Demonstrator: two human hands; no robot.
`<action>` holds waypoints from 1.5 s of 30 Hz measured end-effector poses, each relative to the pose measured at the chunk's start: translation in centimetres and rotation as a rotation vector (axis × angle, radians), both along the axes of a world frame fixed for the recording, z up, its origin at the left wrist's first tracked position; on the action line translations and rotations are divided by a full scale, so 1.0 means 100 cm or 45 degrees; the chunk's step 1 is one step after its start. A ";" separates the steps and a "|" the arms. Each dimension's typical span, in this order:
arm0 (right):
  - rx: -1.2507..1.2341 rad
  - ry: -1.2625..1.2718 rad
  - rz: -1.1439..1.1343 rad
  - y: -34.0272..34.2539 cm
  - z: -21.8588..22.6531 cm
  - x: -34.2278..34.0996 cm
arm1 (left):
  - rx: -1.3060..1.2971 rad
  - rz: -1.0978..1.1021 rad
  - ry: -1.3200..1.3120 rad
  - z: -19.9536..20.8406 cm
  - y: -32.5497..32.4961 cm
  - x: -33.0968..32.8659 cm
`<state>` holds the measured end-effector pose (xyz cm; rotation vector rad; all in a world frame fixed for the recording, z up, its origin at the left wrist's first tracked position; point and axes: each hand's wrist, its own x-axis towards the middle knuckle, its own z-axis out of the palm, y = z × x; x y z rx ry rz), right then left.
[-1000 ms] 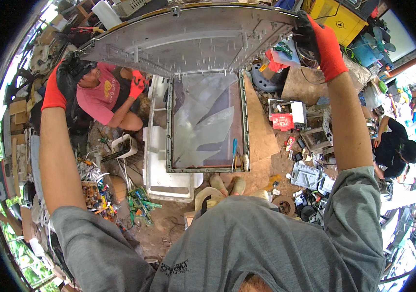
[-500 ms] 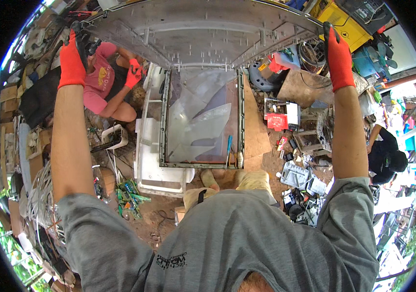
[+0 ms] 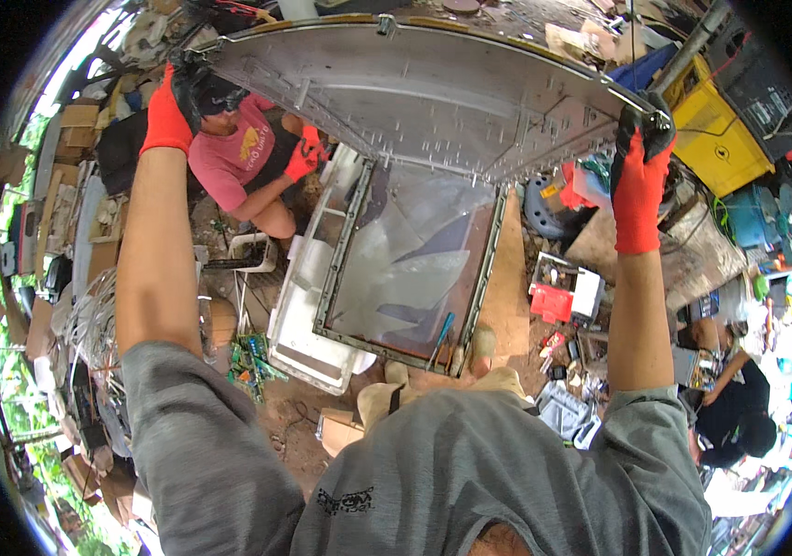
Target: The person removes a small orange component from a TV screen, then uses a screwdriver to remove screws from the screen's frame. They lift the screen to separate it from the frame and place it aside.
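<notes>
Both my hands wear red gloves with dark palms. My left hand [image 3: 173, 109] grips the left end of a wide grey metal panel [image 3: 414, 93], and my right hand [image 3: 641, 181] is closed on its right end. Studs and ribs cover the panel's near face. It is held up at arm's length, tilted, its lower edge over the far end of a dark rectangular frame [image 3: 346, 245]. Inside that frame lie clear and cloudy plastic sheets [image 3: 414, 269]. A blue-handled screwdriver [image 3: 445, 332] rests near the frame's close right corner. My fingertips are partly hidden behind the panel ends.
A person in a pink shirt [image 3: 234, 157] and red gloves crouches at the left. Another person in black [image 3: 739, 403] is at the right. Beneath the frame shows a white plastic housing [image 3: 286, 320]. Around lie a yellow crate [image 3: 715, 134], green circuit boards [image 3: 252, 361] and a white-red box [image 3: 558, 292].
The panel now slants, its right end lower in the picture than its left. My right hand has come down with it. The whole view has turned, so the frame on the ground appears slanted.
</notes>
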<state>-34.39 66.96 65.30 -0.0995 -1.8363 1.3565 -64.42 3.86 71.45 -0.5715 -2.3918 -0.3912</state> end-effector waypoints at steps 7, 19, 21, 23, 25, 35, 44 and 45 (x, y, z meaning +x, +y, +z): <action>0.222 0.099 -0.188 0.028 0.005 -0.039 | 0.879 0.376 -0.251 -0.022 0.066 0.027; -0.200 0.257 0.262 0.039 0.024 -0.036 | 0.744 0.214 -0.275 -0.007 0.231 0.131; -0.188 0.224 0.360 0.033 0.018 -0.032 | 0.709 0.316 -0.216 -0.012 0.202 0.125; -0.155 0.158 0.299 0.040 0.005 -0.024 | 0.717 0.375 -0.286 -0.005 0.211 0.129; -0.179 0.119 0.260 0.044 -0.006 -0.015 | 0.669 0.385 -0.246 -0.010 0.215 0.129; -0.129 0.219 0.528 0.028 -0.009 0.010 | 0.580 0.545 -0.230 -0.024 0.209 0.161; -0.149 0.273 0.547 -0.056 0.050 -0.011 | 0.572 0.619 -0.056 -0.031 0.122 0.099; -0.112 0.261 0.543 -0.065 0.059 -0.011 | 0.551 0.593 -0.008 -0.031 0.111 0.091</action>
